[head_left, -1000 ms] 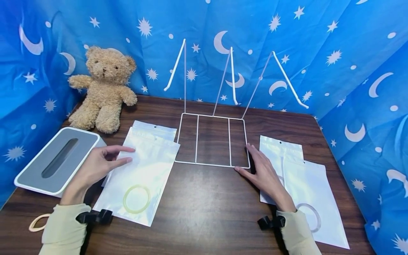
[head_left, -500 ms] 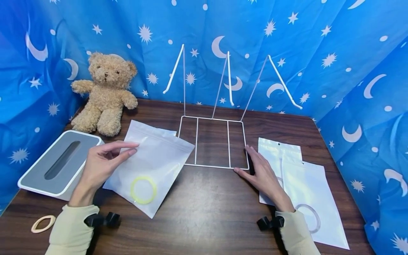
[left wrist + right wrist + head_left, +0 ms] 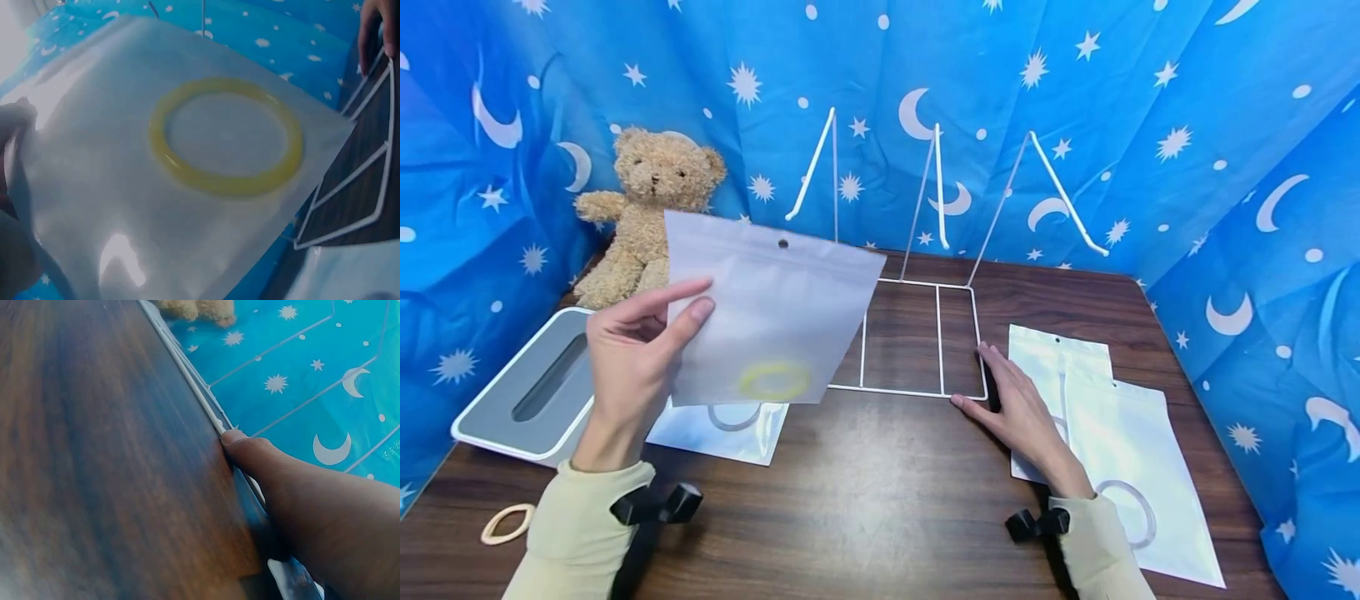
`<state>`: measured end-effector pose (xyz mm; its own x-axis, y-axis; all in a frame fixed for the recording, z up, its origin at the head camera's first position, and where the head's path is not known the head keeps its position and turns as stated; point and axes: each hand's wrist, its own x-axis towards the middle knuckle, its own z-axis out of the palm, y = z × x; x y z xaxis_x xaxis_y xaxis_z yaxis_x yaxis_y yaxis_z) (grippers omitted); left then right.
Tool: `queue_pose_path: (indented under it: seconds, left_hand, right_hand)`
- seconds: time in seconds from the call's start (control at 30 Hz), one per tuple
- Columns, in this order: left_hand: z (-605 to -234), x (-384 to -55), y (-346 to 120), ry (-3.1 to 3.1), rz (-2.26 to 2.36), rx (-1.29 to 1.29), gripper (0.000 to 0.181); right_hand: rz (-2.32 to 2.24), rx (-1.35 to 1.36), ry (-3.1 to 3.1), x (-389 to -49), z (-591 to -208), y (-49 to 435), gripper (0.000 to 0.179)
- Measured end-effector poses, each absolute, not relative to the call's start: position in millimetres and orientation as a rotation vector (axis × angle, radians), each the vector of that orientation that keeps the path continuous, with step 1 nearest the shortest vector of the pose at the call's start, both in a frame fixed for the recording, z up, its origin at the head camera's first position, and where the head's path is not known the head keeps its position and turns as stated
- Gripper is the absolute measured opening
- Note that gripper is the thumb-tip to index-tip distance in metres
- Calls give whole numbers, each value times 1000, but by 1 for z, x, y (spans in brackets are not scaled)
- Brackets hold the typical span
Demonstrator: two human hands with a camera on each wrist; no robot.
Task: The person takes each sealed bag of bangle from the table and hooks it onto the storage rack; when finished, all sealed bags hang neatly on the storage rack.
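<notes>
My left hand [image 3: 638, 358] pinches the left edge of a whitish zip bag [image 3: 760, 308] between thumb and fingers, holding it raised over the table. The bag has a hang hole near its top edge, and a yellow ring [image 3: 228, 182] shows inside it. Behind the bag, a white wire rack [image 3: 940, 342] with three upright hooked arms stands on the table, part of its base hidden. My right hand [image 3: 1022, 408] rests at the base's front right corner, thumb on the front bar [image 3: 209, 412] and fingers along the side bar.
Beneath the raised bag lies another bag [image 3: 730, 442] with a greyish ring. Two more bags [image 3: 1150, 442] overlap at the right. A grey-topped tissue box [image 3: 523, 383], a teddy bear [image 3: 658, 175] and a beige oval ring [image 3: 507, 525] are at the left. A blue curtain surrounds the table.
My left hand has lifted the bag with the yellow ring off the pile, up and to the right, uncovering the bag below. My right hand stays at the rack's corner.
</notes>
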<state>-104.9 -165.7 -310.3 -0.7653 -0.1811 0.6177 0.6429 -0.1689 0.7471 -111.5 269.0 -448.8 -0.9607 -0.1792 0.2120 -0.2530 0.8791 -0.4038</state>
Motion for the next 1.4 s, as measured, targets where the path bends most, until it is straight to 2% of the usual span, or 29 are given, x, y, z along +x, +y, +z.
queue_pose_path:
  seconds: [0.77,1.4]
  left_hand:
    - [-315,-138,-157,-1486,-2105,-439,28]
    - [-318,-261,-114,-1396,-2194,-384,25]
  right_hand:
    - [658,312,-2911,-110,-448,268,96]
    - [654,283,-2909,-108,-447,269,95]
